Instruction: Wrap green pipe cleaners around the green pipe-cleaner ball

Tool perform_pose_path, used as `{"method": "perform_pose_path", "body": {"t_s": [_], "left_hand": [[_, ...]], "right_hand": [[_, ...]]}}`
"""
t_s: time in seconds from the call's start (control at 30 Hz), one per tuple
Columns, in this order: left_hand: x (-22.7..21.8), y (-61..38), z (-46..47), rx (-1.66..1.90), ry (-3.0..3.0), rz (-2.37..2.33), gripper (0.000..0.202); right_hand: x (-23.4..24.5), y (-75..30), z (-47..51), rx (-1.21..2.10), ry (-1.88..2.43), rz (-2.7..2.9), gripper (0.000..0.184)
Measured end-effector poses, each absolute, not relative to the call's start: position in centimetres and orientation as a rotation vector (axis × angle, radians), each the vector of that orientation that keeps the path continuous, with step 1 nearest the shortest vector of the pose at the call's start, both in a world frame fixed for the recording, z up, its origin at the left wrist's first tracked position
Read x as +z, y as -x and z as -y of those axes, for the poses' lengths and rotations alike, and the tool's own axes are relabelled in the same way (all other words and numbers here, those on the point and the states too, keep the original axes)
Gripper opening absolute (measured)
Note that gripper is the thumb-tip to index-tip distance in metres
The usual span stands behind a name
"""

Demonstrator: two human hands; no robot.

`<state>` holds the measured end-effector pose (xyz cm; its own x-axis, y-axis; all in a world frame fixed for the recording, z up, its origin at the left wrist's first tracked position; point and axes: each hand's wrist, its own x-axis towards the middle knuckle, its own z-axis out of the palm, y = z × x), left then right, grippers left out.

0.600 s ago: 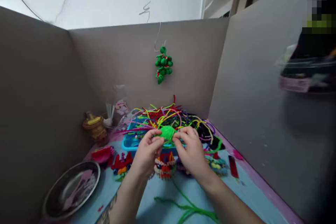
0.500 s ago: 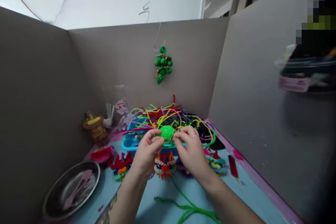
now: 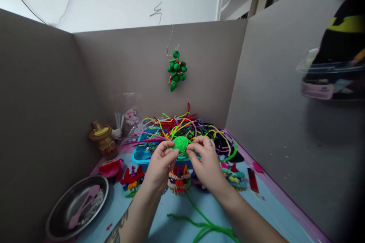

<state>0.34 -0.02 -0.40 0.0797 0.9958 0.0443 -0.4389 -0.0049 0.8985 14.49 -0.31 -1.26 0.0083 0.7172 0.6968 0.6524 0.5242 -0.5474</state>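
A small bright green coil of fuzzy pipe cleaner [image 3: 181, 143] is held up in front of the blue basket. My left hand [image 3: 162, 161] pinches its left side between thumb and fingers. On the other side my right hand [image 3: 205, 159] pinches its right edge, where a loose green strand runs out to the right. Lower down, several loose green pipe cleaners [image 3: 211, 228] lie on the table. Behind the hands a blue basket [image 3: 137, 156] overflows with pipe cleaners [image 3: 182, 121] in many colours.
At left lies a metal bowl [image 3: 57, 220] with a pink scoop [image 3: 84, 205] and small white pieces. Colourful fuzzy figures [image 3: 179, 179] stand before the basket. A yellow-brown jar [image 3: 105, 142] is at back left. A green ornament [image 3: 176, 69] hangs on the grey partition [image 3: 131, 60]; a bin [image 3: 327, 83] hangs right.
The view has shifted very slightly. Both hands keep their pinch on the green coil, with almost no movement.
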Motion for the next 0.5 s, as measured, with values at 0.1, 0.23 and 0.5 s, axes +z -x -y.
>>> {"method": "perform_pose_path", "body": {"t_s": [0.1, 0.23, 0.5], "left_hand": [[-0.51, -0.39, 0.04, 1.341, -0.926, -0.787, 0.037], [-0.45, -0.42, 0.20, 1.354, -0.923, -0.811, 0.040], [-0.34, -0.54, 0.20, 1.464, -1.015, -0.864, 0.035]], "right_hand": [[-1.36, -14.59, 0.27, 0.056, 1.160, 1.692, 0.013], [-1.36, -14.74, 0.22, 0.038, 1.150, 1.687, 0.014], [-0.84, -14.49, 0.60, 0.084, 1.137, 1.604, 0.008]]}}
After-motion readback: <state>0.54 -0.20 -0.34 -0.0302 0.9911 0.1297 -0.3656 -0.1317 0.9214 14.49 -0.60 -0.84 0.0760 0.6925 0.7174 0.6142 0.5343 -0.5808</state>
